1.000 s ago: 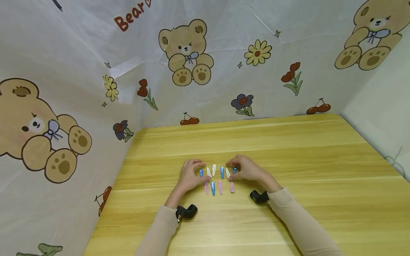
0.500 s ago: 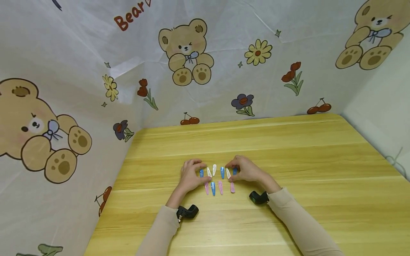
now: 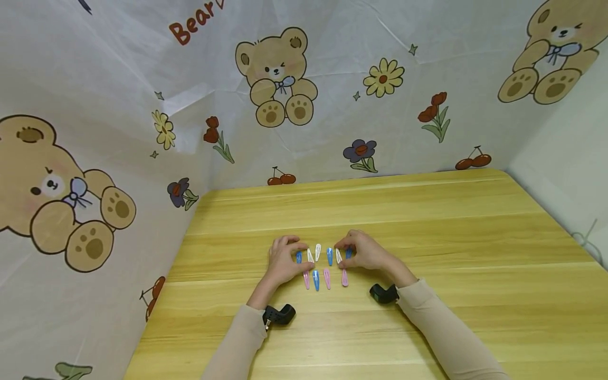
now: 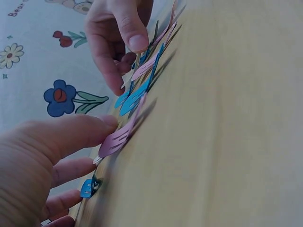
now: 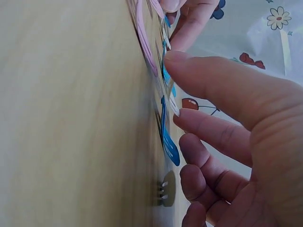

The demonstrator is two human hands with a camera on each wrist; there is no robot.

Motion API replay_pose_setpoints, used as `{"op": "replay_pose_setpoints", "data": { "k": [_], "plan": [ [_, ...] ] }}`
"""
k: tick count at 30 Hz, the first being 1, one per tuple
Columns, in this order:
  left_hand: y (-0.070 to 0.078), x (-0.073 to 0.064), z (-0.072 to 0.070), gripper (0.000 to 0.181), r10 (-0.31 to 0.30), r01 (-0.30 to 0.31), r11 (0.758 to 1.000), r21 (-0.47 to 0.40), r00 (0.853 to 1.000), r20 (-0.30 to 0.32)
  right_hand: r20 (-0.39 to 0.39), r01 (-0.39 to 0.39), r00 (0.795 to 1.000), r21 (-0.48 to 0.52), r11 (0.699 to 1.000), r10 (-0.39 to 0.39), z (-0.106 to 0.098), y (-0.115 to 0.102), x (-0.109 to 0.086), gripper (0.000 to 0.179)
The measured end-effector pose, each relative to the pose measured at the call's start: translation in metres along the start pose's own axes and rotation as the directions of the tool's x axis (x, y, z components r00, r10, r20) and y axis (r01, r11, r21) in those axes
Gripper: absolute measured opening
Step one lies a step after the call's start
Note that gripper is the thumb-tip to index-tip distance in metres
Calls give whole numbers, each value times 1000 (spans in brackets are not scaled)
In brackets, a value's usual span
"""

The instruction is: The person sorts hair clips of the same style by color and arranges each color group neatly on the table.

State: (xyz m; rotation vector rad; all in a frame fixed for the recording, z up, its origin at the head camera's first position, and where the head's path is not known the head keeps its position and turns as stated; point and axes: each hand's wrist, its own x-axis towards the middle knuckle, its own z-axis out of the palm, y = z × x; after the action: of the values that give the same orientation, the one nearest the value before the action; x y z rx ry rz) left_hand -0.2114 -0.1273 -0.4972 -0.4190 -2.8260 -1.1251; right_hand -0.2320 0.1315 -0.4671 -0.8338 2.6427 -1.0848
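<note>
My left hand [image 3: 282,261] holds a white snap hair clip [image 3: 310,255] by its two ends, between thumb and forefinger. In the same way my right hand [image 3: 368,250] spans another white hair clip [image 3: 339,256], its forefinger at the clip's tip in the right wrist view. Between the hands lie a third white clip [image 3: 317,252] and a blue clip [image 3: 330,256]. Blue clips [image 3: 298,257] [image 5: 170,149] are partly covered by each hand. A nearer row has pink clips [image 3: 327,278] and a blue clip [image 3: 316,280]. An olive-beige clip [image 5: 169,189] sits by my right hand's curled fingers.
The clips lie on a wood-grain table [image 3: 427,211]. A white cloth printed with bears [image 3: 328,95] hangs behind and along the left side. Each wrist wears a black camera [image 3: 280,315]. A pale wall [image 3: 565,158] borders the right side, with a thin cord [image 3: 589,237].
</note>
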Motion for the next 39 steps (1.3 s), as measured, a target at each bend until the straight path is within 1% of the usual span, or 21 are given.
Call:
{"op": "replay_pose_setpoints", "data": {
  "k": [2,4,6,9,11,14,18,22,26,29,32,36,39],
  "plan": [
    [1,0,0,46,-2,2,1000,-3,1000,2,-5,-8,1000,6,1000,8,-2,0,0,45],
    [1,2,-2,47,-11,11,1000,-24,1000,5,-14,-18,1000,4,1000,18,-5,-1,1,47],
    [1,4,-6,48,-28,29,998,-64,1000,12,-20,-25,999,2,1000,25,-8,-2,2,48],
    [2,12,-16,49,-68,70,988,-136,997,20,-28,-18,999,-19,1000,18,-15,-3,9,48],
    [4,19,-25,48,-87,89,981,-174,996,22,-31,-14,999,-24,1000,13,-22,-5,16,47],
    [7,34,-36,48,-106,109,973,-202,994,26,-43,-17,999,-32,999,15,-32,-10,32,46],
    [9,56,-44,50,-138,146,960,-239,989,49,-49,-38,998,-27,999,36,-40,-15,58,46],
    [7,75,-42,51,-192,212,936,-281,977,96,-29,-58,998,-22,998,57,-39,-16,81,48],
    [3,88,-37,51,-217,248,924,-290,967,137,-1,-83,997,-23,996,83,-31,-11,99,50],
    [0,92,-35,51,-215,250,925,-287,965,149,21,-104,994,-16,994,105,-24,-5,108,49],
    [-4,95,-32,48,-216,253,922,-293,964,152,46,-125,991,0,992,125,-19,-3,113,48],
    [-9,98,-26,46,-209,247,925,-288,965,155,73,-157,985,21,987,155,-16,-2,115,48],
    [-10,100,-23,45,-203,243,929,-279,965,163,82,-175,982,31,984,172,-14,0,116,47]
  ]
}}
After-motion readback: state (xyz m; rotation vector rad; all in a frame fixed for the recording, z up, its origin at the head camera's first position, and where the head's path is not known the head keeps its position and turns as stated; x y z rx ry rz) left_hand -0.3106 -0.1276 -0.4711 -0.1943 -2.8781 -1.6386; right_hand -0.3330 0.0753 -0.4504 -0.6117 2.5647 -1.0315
